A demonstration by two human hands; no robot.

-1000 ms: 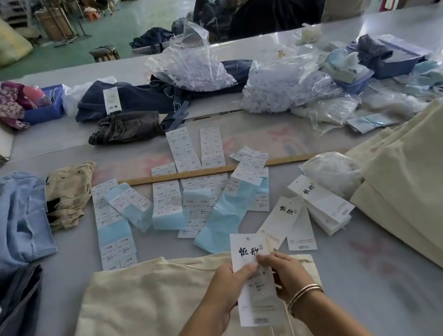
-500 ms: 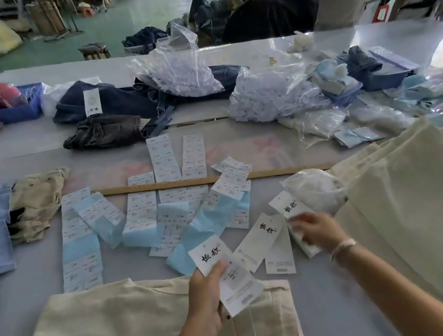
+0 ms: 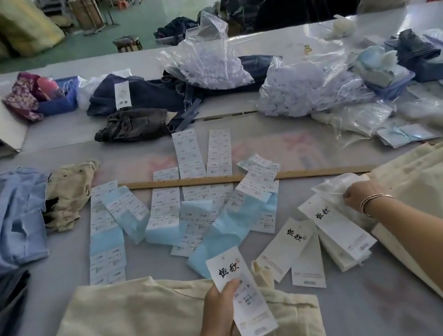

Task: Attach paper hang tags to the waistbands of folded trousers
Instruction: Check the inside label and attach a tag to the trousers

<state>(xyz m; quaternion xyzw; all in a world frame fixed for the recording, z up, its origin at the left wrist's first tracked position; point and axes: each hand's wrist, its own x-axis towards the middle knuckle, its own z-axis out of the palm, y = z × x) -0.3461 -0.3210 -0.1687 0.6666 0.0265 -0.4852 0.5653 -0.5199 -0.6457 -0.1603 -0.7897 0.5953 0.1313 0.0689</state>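
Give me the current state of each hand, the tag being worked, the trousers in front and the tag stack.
left hand: grips a hang tag.
hang tag: held over the waistband, not attached yet.
cream trousers: folded flat, waistband toward the tags.
right hand: at the clear plastic bag; grip unclear.
tag stack: lying on the table, fanned.

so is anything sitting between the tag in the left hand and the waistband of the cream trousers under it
Nothing visible does. The left hand grips the hang tag directly over the top edge of the folded cream trousers, with only that fabric beneath it. The right hand is away at the clear plastic bag, not in the path.
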